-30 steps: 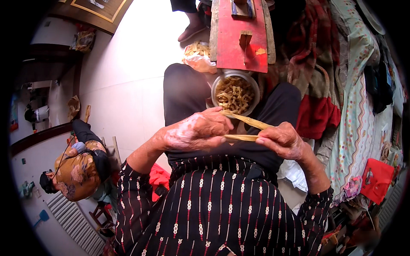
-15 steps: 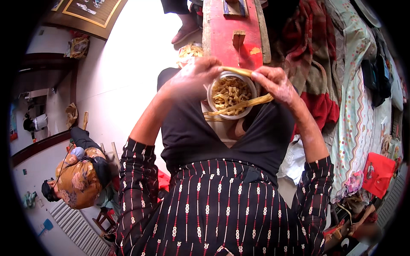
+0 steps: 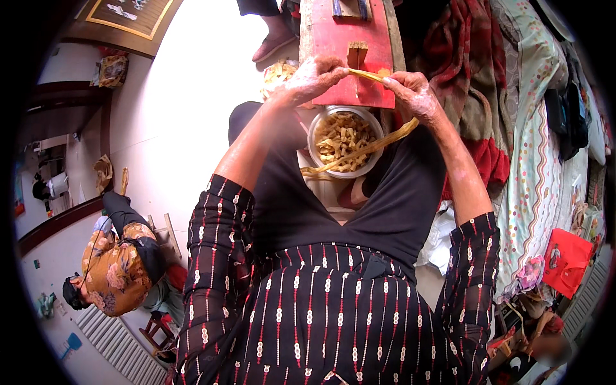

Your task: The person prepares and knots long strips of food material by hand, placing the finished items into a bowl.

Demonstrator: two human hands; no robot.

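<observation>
A long, limp yellow-brown strip (image 3: 366,75), like a dried vegetable, is stretched between my two hands over the near end of a red bench. My left hand (image 3: 314,78) pinches its left end. With thumb and fingers closed, my right hand (image 3: 414,95) grips it farther right, and a loose length hangs below that hand across a white tub (image 3: 312,154). Short cut pieces (image 3: 340,136) of the same stuff lie in the tub, between my knees. A small upright wooden block (image 3: 357,55) stands on the bench just beyond the strip.
The red bench (image 3: 326,45) runs away from me, with another wooden piece (image 3: 351,9) farther along. Left of it sits a heap of pale strips (image 3: 277,76), near another person's shoe (image 3: 274,42). A blanket (image 3: 471,83) covers the right side. Someone in a floral top (image 3: 122,273) sits far left.
Both hands have moved forward, away from me, carrying the strip from above the tub to over the bench end. The strip's hanging length has shifted slightly and still crosses the tub.
</observation>
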